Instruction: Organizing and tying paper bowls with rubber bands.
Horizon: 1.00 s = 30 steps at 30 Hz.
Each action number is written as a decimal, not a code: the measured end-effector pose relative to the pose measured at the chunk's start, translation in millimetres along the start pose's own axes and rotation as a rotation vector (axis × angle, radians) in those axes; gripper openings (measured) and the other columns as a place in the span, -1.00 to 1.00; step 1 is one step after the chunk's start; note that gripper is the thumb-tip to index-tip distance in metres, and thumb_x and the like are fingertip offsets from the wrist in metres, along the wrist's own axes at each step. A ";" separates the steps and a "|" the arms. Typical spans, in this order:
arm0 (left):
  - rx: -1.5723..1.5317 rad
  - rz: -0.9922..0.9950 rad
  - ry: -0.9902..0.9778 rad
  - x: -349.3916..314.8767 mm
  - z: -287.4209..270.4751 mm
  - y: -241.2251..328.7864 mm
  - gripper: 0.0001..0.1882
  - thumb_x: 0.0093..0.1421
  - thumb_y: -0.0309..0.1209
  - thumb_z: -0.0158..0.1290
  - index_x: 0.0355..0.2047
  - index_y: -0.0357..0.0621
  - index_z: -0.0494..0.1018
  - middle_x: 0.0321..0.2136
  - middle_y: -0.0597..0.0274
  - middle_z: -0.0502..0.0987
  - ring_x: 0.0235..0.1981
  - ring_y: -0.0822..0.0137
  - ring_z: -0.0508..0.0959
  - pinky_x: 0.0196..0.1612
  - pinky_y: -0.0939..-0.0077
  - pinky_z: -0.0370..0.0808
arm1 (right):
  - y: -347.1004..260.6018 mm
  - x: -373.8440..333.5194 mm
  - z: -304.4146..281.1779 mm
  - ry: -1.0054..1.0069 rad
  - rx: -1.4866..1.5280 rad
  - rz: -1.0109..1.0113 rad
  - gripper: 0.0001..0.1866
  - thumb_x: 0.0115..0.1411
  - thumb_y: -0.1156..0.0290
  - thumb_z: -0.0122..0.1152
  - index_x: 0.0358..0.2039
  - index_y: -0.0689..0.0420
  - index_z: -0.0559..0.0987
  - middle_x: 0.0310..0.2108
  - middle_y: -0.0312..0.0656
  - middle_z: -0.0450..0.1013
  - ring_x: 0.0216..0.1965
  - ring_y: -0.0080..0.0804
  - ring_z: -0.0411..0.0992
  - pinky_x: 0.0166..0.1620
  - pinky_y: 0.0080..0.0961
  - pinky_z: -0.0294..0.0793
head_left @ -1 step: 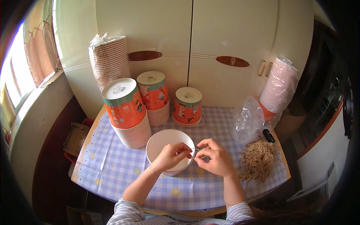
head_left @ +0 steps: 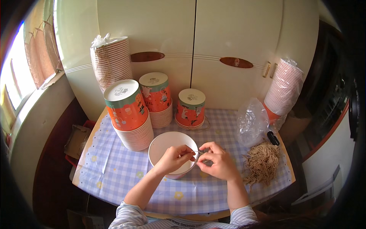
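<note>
In front of me stands a white paper bucket (head_left: 159,142), its open mouth facing up. My left hand (head_left: 176,159) is over the mouth near the right rim, thumb and fingertips pinched on a thin cord (head_left: 196,152). My right hand (head_left: 218,162) is just outside that rim, with its thumb and fingers curled in on the same cord. A short piece of it stretches between the fingertips of both hands. Whether the cord passes through the bucket's wall is hidden by my fingers.
Upturned orange-and-green bucket stacks (head_left: 133,131) stand left and behind, with a shorter stack (head_left: 190,112) at the back. A heap of tan cords (head_left: 262,162) lies right, beside a black clip-like object (head_left: 273,138), a clear plastic bag (head_left: 252,124) and a wrapped bucket stack (head_left: 284,87).
My right fingers have shifted very slightly left, toward the bucket's rim. My left hand and everything else look the same.
</note>
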<state>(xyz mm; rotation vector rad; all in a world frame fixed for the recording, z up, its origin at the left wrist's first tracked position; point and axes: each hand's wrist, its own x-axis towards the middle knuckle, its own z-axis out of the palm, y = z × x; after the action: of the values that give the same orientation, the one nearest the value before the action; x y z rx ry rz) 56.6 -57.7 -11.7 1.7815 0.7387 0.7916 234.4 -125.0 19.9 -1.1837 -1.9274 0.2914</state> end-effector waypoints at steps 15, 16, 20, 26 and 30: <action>0.116 0.057 0.031 -3.2 -2.7 1.7 -0.74 0.02 -0.51 0.04 -0.28 -0.26 0.27 -0.48 0.12 0.54 -0.45 0.39 0.54 -0.37 0.55 0.44 | 12.4 6.3 17.8 -0.088 0.172 0.180 -0.77 -0.02 0.48 0.22 -0.34 0.18 0.40 -0.46 -0.20 0.47 -0.49 -0.42 0.47 -0.42 -0.55 0.44; 0.127 0.077 0.025 -2.9 -2.0 1.7 -0.74 0.02 -0.52 0.03 -0.27 -0.25 0.26 -0.48 0.11 0.55 -0.45 0.38 0.55 -0.38 0.55 0.44 | 14.7 5.9 20.9 -0.074 0.208 0.169 -0.74 -0.03 0.48 0.23 -0.31 0.18 0.39 -0.48 -0.19 0.47 -0.48 -0.43 0.48 -0.41 -0.55 0.44; 0.107 0.078 0.037 -1.9 -1.1 -0.8 -0.73 0.02 -0.52 0.02 -0.26 -0.25 0.24 -0.48 0.09 0.55 -0.45 0.36 0.55 -0.38 0.55 0.44 | 16.9 3.8 27.3 -0.008 0.232 0.154 -0.74 -0.04 0.50 0.23 -0.32 0.17 0.39 -0.45 -0.17 0.48 -0.46 -0.43 0.48 -0.40 -0.54 0.45; 0.104 0.073 0.033 -3.2 -1.5 -0.6 -0.72 0.02 -0.50 0.03 -0.26 -0.25 0.24 -0.47 0.07 0.54 -0.48 0.32 0.55 -0.40 0.53 0.44 | 11.9 6.0 27.6 0.013 0.102 0.108 -0.75 -0.10 0.60 0.22 -0.40 0.18 0.36 -0.58 -0.32 0.41 -0.62 -0.66 0.30 -0.52 -0.68 0.33; 0.357 0.142 0.176 -5.5 -0.5 6.8 -0.69 -0.03 -0.47 0.06 -0.27 -0.23 0.26 -0.51 0.13 0.52 -0.50 0.24 0.53 -0.42 0.47 0.44 | 25.9 5.6 30.5 -0.005 0.307 0.242 -0.74 -0.10 0.59 0.20 -0.41 0.17 0.32 -0.54 -0.30 0.38 -0.60 -0.63 0.29 -0.51 -0.68 0.31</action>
<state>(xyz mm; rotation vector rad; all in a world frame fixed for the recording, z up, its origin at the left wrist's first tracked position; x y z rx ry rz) 53.7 -63.9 -6.1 2.1209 0.9214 0.9668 226.6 -100.2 -11.0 -1.2059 -1.6694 0.6938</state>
